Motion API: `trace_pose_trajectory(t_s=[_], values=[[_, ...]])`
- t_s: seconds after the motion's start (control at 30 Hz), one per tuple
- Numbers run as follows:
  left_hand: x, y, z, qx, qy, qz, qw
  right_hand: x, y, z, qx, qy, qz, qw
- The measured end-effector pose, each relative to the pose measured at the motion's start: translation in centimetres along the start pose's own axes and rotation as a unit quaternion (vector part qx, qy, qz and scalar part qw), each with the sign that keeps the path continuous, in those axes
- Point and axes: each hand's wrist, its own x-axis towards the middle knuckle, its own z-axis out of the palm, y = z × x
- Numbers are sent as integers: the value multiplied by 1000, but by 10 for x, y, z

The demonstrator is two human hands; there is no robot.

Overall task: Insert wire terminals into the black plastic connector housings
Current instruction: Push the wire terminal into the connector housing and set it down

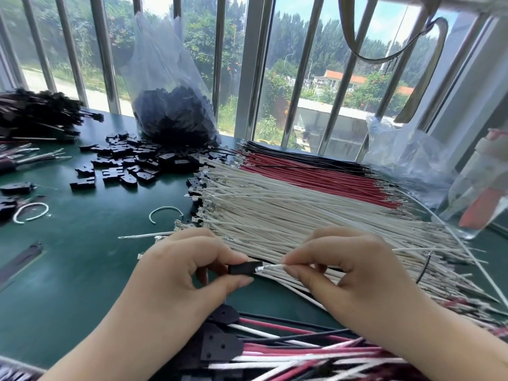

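Green matting covers the bench (pixel 82 270), which runs out to a barred window with trees beyond. Nearest, at about six o'clock, lies a heap of finished assemblies (pixel 275 350): black housings with red, white and black leads trailing off toward four o'clock.

Just above that heap the two hands meet. The left hand (pixel 176 273) pinches a black connector housing (pixel 245 268) between thumb and forefinger, its open end facing three o'clock. The right hand (pixel 349 268) pinches a white wire (pixel 272 267) between thumb and fingertip, the other fingers curled in loosely. The wire's long axis runs nine to three, in line with the housing, and its silver terminal (pixel 259 268) sits right at the housing's mouth, touching or just entering; which cavity it is aimed at cannot be told. By my reading the insertion is under way, and the coming push goes straight toward nine o'clock while the left hand holds steady.

Behind the hands, from twelve to three o'clock, spreads the stock of loose wires (pixel 316 202), white nearest, then red, then black. At ten o'clock loose housings (pixel 123 166) are scattered, and beyond them at eleven o'clock a clear bag of housings (pixel 173 114) stands against the bars.
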Motion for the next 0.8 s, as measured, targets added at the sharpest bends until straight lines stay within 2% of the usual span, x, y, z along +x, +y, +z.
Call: trace_pose_trajectory(t_s=[0.17, 0.37, 0.5, 0.63, 0.8], values=[[-1, -1, 2, -25, -16, 4, 1000, -1, -3, 0, -20, 14, -18, 1000], [-4, -3, 1, -122, -15, -34, 992, -1, -4, -2, -13, 7, -6, 1000], [-2, -4, 0, -84, -10, -13, 996, -1, -2, -2, -5, -6, 5, 1000], [-1, -4, -1, -16, 4, 24, 1000, 0, 0, -3, -11, -55, 18, 998], [-3, -2, -1, -8, -12, 58, 998, 1, -1, -2, -7, -79, 32, 996]])
